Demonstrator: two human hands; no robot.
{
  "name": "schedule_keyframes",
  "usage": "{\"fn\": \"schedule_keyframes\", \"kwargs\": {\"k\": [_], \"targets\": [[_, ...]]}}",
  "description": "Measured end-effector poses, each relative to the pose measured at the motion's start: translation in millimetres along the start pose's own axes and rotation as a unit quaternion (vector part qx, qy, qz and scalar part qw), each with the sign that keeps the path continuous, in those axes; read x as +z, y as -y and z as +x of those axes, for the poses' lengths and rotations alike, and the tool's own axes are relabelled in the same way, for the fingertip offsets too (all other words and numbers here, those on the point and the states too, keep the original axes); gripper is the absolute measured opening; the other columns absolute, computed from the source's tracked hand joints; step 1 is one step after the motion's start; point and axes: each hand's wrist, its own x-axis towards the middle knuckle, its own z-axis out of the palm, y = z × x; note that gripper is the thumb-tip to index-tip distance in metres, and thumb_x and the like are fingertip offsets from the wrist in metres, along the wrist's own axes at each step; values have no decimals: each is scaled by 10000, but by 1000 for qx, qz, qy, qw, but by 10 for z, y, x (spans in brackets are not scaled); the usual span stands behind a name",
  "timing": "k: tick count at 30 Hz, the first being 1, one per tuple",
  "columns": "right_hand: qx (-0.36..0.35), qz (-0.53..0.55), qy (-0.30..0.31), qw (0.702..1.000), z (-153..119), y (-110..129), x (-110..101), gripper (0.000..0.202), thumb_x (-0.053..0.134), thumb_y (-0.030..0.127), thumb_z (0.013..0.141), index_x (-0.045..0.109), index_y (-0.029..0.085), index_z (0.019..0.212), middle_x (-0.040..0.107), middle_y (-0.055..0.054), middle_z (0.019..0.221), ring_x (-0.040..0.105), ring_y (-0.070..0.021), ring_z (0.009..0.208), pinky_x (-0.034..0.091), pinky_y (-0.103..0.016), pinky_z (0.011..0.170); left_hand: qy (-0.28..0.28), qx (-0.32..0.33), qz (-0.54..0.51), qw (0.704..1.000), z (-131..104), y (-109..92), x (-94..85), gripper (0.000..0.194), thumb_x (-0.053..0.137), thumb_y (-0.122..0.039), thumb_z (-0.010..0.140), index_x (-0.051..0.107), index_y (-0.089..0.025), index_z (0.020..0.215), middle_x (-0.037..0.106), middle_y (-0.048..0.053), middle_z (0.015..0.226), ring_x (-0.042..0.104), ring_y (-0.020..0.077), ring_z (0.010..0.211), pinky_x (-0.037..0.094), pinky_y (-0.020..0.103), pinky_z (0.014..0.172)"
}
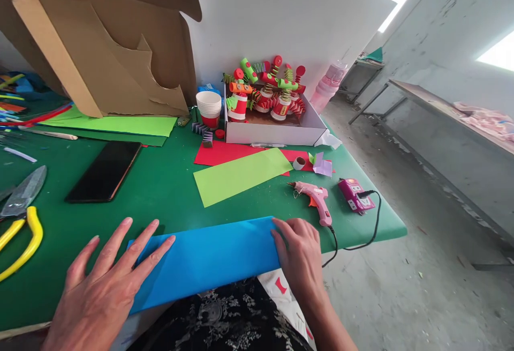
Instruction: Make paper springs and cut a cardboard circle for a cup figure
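A long strip of blue paper [212,257] lies along the near edge of the green table, its lower side reaching past the edge. My left hand [112,276] rests with fingers spread, the fingertips over the paper's left end. At the other end, my right hand [299,246] grips the paper's right edge between thumb and fingers. Just beyond the blue paper lies a light green paper strip [241,177], partly over red paper [220,152]. A pink glue gun [315,198] lies close to my right hand, its cord running off the table's edge.
Yellow-handled scissors [34,233] and a black phone [105,171] lie at the left. A white box [277,134] holds several paper figures, with stacked paper cups [209,105] beside it. Cardboard [120,61] stands at the back left. A purple power device [355,195] sits near the right edge.
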Motion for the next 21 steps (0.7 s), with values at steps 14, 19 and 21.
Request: {"fn": "schedule_keyframes", "kwargs": {"k": [14, 19, 21], "targets": [[-363, 125, 239, 892, -45, 1019, 232, 815, 383, 695, 915, 343, 130, 1501, 337, -92, 1581, 250, -358, 1464, 182, -600, 1196, 11, -26, -37, 999, 73, -156, -139, 573, 385, -106, 863, 608, -393, 1305, 529, 39, 1460, 357, 375, 1417, 299, 666, 1104], [-300, 93, 258, 914, -75, 805, 185, 643, 395, 559, 978, 273, 272, 1539, 256, -42, 1615, 199, -385, 1477, 205, -675, 1159, 8, -35, -34, 999, 61, -143, -121, 560, 398, -101, 842, 642, -370, 1268, 558, 46, 1434, 376, 365, 1409, 308, 642, 1105], [-275, 78, 253, 924, -79, 720, 168, 591, 404, 488, 995, 269, 302, 1539, 256, -33, 1616, 196, -389, 1478, 200, -684, 1157, 1, -35, -32, 999, 42, -89, -99, 563, 389, -95, 845, 645, -375, 1261, 573, 48, 1420, 401, 366, 1393, 332, 641, 1086]]}}
